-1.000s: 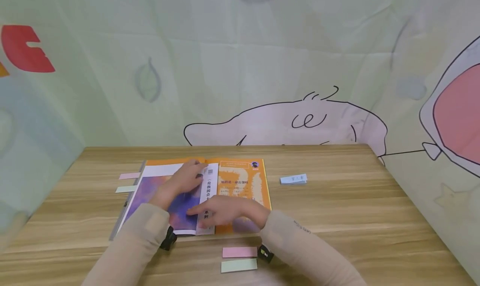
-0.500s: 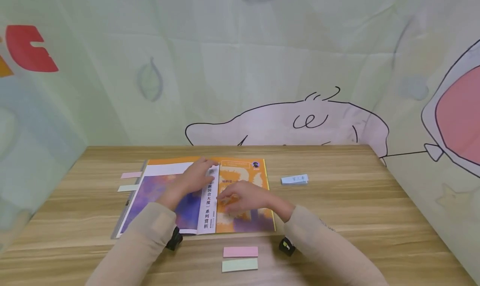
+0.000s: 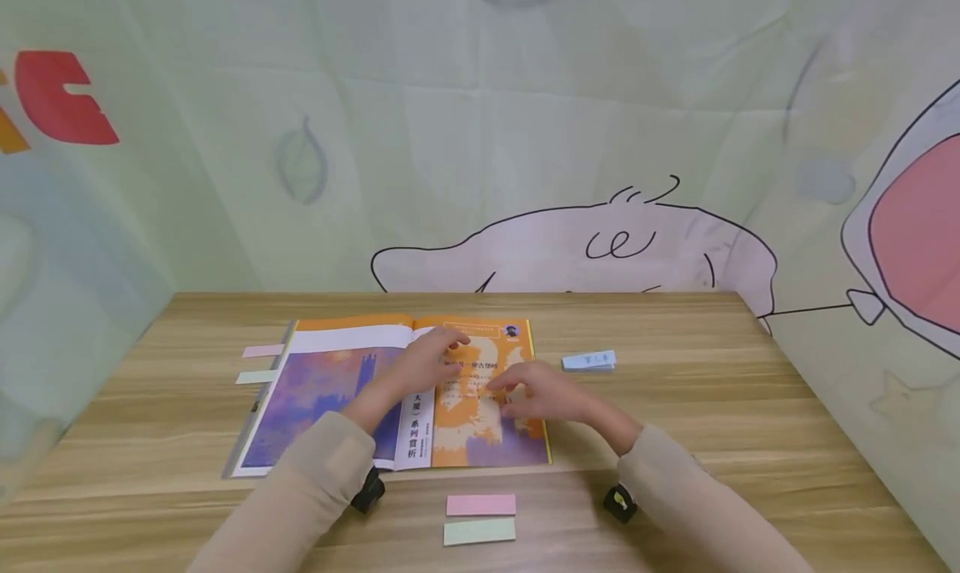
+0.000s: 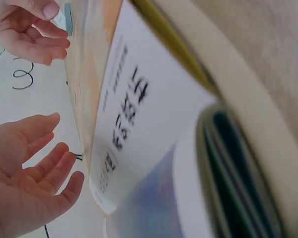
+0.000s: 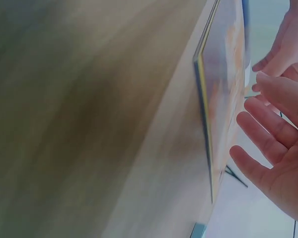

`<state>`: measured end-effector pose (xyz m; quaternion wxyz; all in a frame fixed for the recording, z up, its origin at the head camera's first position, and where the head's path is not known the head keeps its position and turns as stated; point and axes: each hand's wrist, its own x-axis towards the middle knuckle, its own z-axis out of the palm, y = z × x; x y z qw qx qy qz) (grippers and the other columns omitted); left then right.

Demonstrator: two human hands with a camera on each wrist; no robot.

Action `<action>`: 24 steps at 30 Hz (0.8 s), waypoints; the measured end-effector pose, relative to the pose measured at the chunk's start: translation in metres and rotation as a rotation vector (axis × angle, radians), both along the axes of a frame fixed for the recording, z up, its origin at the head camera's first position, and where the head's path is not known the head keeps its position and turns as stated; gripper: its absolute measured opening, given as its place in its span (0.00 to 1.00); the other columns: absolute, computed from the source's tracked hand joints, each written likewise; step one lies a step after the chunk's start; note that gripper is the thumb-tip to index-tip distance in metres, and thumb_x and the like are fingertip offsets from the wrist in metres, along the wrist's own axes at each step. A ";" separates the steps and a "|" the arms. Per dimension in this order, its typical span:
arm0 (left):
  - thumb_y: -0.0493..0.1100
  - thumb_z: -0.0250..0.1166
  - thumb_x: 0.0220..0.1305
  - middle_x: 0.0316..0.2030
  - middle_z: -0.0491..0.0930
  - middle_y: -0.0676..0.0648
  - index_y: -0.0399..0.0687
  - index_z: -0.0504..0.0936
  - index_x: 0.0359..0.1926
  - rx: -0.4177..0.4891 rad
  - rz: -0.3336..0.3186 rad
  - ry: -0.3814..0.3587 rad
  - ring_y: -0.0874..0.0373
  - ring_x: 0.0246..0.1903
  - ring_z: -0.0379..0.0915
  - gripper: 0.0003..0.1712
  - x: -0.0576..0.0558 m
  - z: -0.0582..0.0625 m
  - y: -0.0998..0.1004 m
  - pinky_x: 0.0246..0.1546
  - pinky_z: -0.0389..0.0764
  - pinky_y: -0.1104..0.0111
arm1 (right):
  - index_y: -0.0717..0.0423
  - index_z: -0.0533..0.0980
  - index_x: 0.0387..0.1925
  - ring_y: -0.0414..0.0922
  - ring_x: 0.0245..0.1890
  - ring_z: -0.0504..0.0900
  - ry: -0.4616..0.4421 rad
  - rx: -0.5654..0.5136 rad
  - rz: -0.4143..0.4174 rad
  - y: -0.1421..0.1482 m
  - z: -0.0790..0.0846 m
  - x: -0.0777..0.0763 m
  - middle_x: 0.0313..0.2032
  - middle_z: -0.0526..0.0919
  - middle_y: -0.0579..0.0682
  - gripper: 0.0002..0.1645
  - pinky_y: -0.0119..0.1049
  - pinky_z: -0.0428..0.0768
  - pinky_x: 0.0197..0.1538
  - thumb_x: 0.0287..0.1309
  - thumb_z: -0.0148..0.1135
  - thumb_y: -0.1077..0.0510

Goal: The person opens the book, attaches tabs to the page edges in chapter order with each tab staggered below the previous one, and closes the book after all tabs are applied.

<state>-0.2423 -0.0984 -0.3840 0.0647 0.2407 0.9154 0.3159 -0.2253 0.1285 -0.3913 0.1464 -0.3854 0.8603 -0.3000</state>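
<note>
An open book [image 3: 480,439] lies on the wooden table, its left page a purple-blue picture and its right page orange with printed text. Over the inner part of the right page is my left hand [image 3: 423,362], fingers loosely bent and apart. My right hand [image 3: 547,392] is above the right part of the same page, fingers relaxed. Nothing lies between the fingers of either one. In the left wrist view, the left hand [image 4: 35,178] faces the white strip of large characters. The right wrist view has the right hand [image 5: 278,134] beside the book's yellow edge [image 5: 206,109].
Pink [image 3: 262,351] and pale green tabs [image 3: 257,377] stick out from the book's left edge. A pink strip [image 3: 481,505] and a green strip [image 3: 480,531] lie in front of it. A folded blue paper slip [image 3: 588,361] with writing lies to the right.
Both hands have moved right, from the left page and the white strip to above the orange page. More of the left picture shows now.
</note>
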 end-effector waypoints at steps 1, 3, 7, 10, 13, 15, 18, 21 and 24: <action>0.34 0.62 0.58 0.49 0.74 0.37 0.36 0.73 0.55 0.011 -0.007 -0.002 0.45 0.49 0.70 0.22 0.001 -0.001 0.002 0.51 0.72 0.54 | 0.60 0.78 0.49 0.45 0.49 0.77 0.002 -0.015 -0.006 0.003 -0.001 0.000 0.47 0.81 0.50 0.18 0.38 0.75 0.51 0.55 0.64 0.61; 0.34 0.63 0.58 0.49 0.74 0.38 0.36 0.73 0.55 0.027 -0.017 -0.016 0.45 0.50 0.70 0.22 0.003 -0.003 0.005 0.51 0.72 0.54 | 0.61 0.78 0.48 0.45 0.47 0.78 -0.007 -0.047 -0.024 0.009 -0.003 0.001 0.47 0.82 0.51 0.18 0.39 0.76 0.49 0.54 0.65 0.62; 0.34 0.64 0.57 0.49 0.75 0.38 0.36 0.73 0.54 0.050 -0.034 -0.024 0.46 0.49 0.71 0.22 0.007 -0.004 0.012 0.50 0.72 0.55 | 0.64 0.78 0.47 0.48 0.43 0.78 0.036 -0.079 -0.046 0.024 -0.004 0.002 0.45 0.82 0.54 0.18 0.41 0.77 0.47 0.53 0.65 0.64; 0.34 0.63 0.57 0.48 0.75 0.39 0.36 0.74 0.54 0.066 -0.041 -0.031 0.47 0.48 0.71 0.22 0.009 -0.005 0.018 0.50 0.72 0.56 | 0.65 0.78 0.47 0.49 0.42 0.79 0.066 -0.088 -0.059 0.035 -0.003 0.002 0.44 0.82 0.56 0.19 0.43 0.78 0.47 0.51 0.66 0.65; 0.33 0.63 0.57 0.48 0.75 0.40 0.37 0.74 0.55 0.080 -0.031 -0.062 0.48 0.48 0.71 0.22 0.010 -0.007 0.024 0.50 0.72 0.57 | 0.66 0.78 0.46 0.50 0.42 0.79 0.090 -0.097 -0.076 0.047 -0.003 0.002 0.43 0.82 0.56 0.19 0.43 0.78 0.46 0.50 0.67 0.65; 0.33 0.62 0.57 0.48 0.74 0.40 0.37 0.73 0.55 0.088 -0.027 -0.081 0.48 0.48 0.70 0.22 0.011 -0.008 0.028 0.50 0.72 0.57 | 0.66 0.78 0.45 0.50 0.41 0.80 0.114 -0.096 -0.087 0.055 -0.003 0.001 0.43 0.83 0.56 0.19 0.43 0.78 0.45 0.50 0.67 0.65; 0.33 0.63 0.57 0.48 0.75 0.40 0.36 0.74 0.55 0.094 -0.048 -0.073 0.48 0.48 0.70 0.22 0.011 -0.009 0.033 0.50 0.72 0.57 | 0.66 0.78 0.45 0.49 0.40 0.79 0.149 -0.080 -0.112 0.066 -0.003 -0.001 0.42 0.83 0.56 0.19 0.44 0.79 0.45 0.49 0.68 0.64; 0.32 0.63 0.56 0.46 0.76 0.39 0.34 0.74 0.53 0.110 -0.090 -0.040 0.47 0.46 0.71 0.22 0.011 -0.010 0.040 0.49 0.72 0.57 | 0.66 0.78 0.46 0.50 0.40 0.80 0.173 -0.065 -0.153 0.078 0.000 -0.003 0.42 0.83 0.56 0.20 0.46 0.78 0.44 0.48 0.68 0.65; 0.33 0.64 0.57 0.47 0.76 0.39 0.35 0.74 0.54 0.126 -0.108 -0.053 0.47 0.46 0.71 0.22 0.011 -0.008 0.048 0.48 0.73 0.57 | 0.66 0.79 0.45 0.52 0.38 0.80 0.205 -0.077 -0.201 0.090 0.003 -0.006 0.40 0.83 0.57 0.20 0.48 0.78 0.42 0.46 0.68 0.66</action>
